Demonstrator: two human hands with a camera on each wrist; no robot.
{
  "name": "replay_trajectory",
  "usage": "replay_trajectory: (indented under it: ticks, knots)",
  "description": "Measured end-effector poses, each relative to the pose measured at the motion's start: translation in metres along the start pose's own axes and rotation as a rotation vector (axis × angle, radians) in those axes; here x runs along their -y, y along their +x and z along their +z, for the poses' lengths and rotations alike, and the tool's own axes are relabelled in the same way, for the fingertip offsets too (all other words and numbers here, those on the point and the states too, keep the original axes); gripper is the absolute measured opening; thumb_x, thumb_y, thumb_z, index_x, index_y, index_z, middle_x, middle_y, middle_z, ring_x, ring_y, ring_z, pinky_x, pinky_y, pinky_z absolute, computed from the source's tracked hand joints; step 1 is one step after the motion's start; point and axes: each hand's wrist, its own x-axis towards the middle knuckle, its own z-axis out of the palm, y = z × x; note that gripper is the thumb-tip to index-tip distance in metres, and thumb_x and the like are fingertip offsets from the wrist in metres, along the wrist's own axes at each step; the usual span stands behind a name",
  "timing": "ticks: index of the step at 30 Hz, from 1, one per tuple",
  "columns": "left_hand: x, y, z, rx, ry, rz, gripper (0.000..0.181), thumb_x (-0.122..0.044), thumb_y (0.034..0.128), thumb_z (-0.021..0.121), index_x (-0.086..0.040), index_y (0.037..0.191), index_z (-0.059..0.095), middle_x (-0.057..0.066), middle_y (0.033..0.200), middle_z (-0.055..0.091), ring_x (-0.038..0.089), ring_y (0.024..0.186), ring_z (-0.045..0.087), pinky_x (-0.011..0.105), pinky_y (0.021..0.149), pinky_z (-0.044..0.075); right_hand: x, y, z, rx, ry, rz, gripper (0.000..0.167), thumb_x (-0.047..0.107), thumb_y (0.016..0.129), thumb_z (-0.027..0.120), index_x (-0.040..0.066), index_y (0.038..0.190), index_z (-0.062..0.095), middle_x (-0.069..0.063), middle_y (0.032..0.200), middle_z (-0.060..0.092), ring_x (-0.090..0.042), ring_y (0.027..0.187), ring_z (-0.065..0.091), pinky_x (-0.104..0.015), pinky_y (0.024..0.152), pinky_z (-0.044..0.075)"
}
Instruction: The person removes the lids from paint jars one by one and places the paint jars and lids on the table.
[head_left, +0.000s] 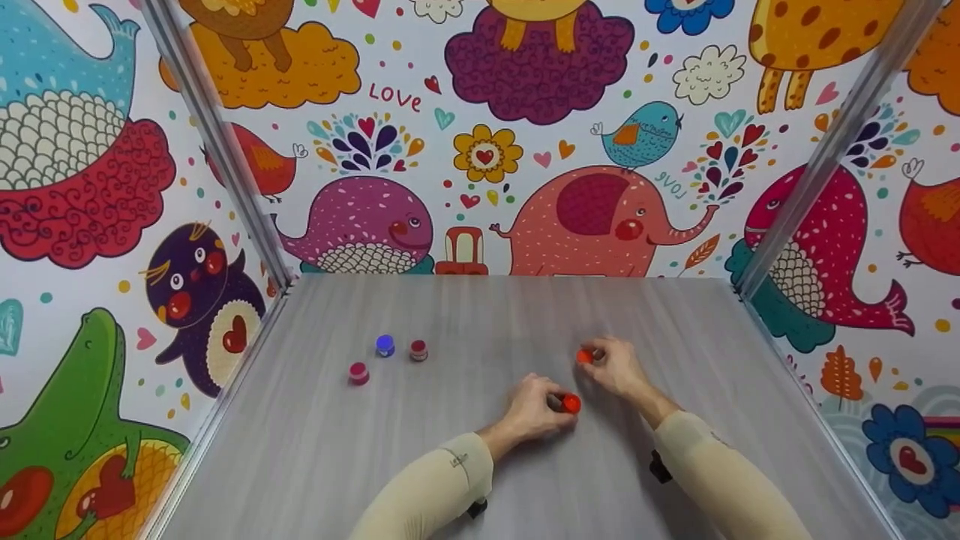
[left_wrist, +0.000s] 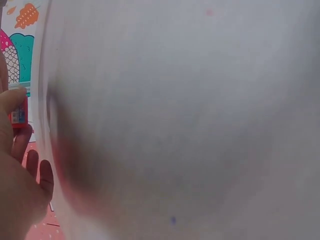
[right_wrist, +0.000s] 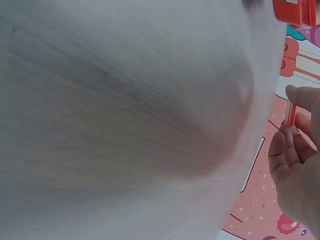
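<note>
A small orange-red paint jar [head_left: 571,403] with a label on its side [left_wrist: 19,116] is held between the thumb and fingers of my left hand [head_left: 531,409], near the middle of the table. To the right and a little farther away, my right hand [head_left: 619,367] pinches a flat orange-red lid [head_left: 585,356], seen edge-on as a thin disc in the right wrist view [right_wrist: 290,113]. Jar and lid are apart. At the top right of that view, the jar [right_wrist: 295,12] shows again. Its contents cannot be made out.
On the left part of the grey table [head_left: 315,450] stand a pink jar [head_left: 358,373], a blue jar [head_left: 385,345] and a dark red jar [head_left: 418,350]. Walls with cartoon animals and metal posts [head_left: 217,142] border the table at the back and sides.
</note>
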Motion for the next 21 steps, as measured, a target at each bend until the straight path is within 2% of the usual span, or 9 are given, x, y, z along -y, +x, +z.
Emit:
replay_trajectory:
  ticks: [7, 12, 21]
  knots:
    - [-0.003, 0.006, 0.007, 0.005, -0.02, 0.051, 0.024, -0.025, 0.081, 0.099, -0.016, 0.101, 0.09, -0.001, 0.096, 0.084, 0.005, 0.095, 0.057, 0.021, 0.085, 0.045, -0.004, 0.001, 0.003, 0.001, -0.001, 0.023, 0.031, 0.002, 0.093, 0.086, -0.003, 0.124, 0.081, -0.021, 0.111, 0.081, -0.035, 0.098, 0.076, -0.051, 0.086, 0.065]
    - [-0.002, 0.008, 0.012, -0.006, 0.017, 0.069, 0.025, -0.029, 0.0796, 0.101, -0.018, 0.1, 0.091, -0.002, 0.095, 0.085, 0.005, 0.095, 0.058, 0.021, 0.086, 0.044, -0.006, 0.001, 0.007, 0.026, -0.001, 0.044, 0.031, 0.003, 0.093, 0.087, -0.003, 0.123, 0.081, -0.02, 0.107, 0.081, -0.033, 0.096, 0.077, -0.048, 0.084, 0.065]
    - [0.001, 0.01, 0.017, -0.004, 0.123, 0.054, 0.03, -0.039, 0.0795, 0.102, -0.022, 0.102, 0.092, -0.006, 0.097, 0.086, 0.006, 0.092, 0.055, 0.023, 0.083, 0.043, -0.011, 0.002, 0.01, 0.026, 0.0, 0.057, 0.031, 0.006, 0.092, 0.09, -0.004, 0.12, 0.082, -0.019, 0.104, 0.083, -0.032, 0.094, 0.078, -0.047, 0.084, 0.065]
